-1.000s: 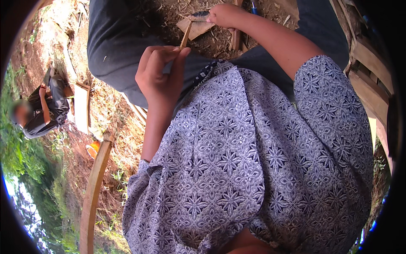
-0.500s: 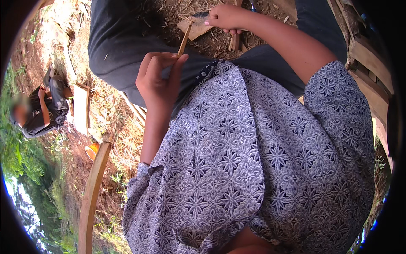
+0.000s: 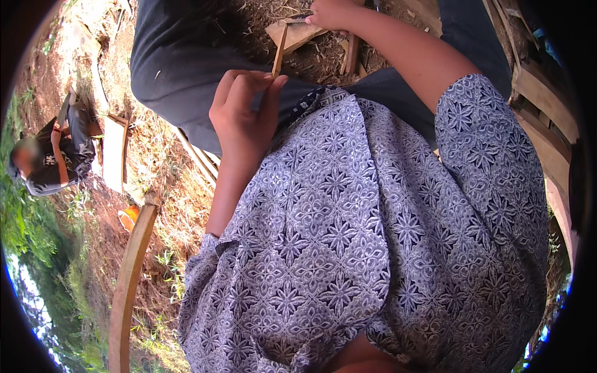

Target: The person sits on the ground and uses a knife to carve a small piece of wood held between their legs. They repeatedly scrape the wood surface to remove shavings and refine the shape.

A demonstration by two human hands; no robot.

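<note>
My left hand (image 3: 244, 115) is closed, pinching the near end of a thin wooden stick (image 3: 281, 51) between thumb and fingers. The stick points away from me, and its far end lies over a flat pale wood block (image 3: 295, 37) on the ground. At that far end is the dark blade of a knife (image 3: 297, 19), which seems to touch the stick. My right hand (image 3: 334, 13) is closed at the blade's right end, cut off partly by the picture's upper edge. The knife's handle is hidden in the fingers.
Wood shavings litter the soil (image 3: 320, 59) between my legs in dark trousers (image 3: 180, 81). An upright brown wood piece (image 3: 352, 55) stands by my right hand. Curved planks (image 3: 547, 93) lie at right, a long beam (image 3: 132, 280) at left. Another person (image 3: 53, 149) sits farther left.
My right hand and the knife have moved slightly farther from me, and the hand is now nearer the upper edge. My left hand has shifted a little to the right with the stick.
</note>
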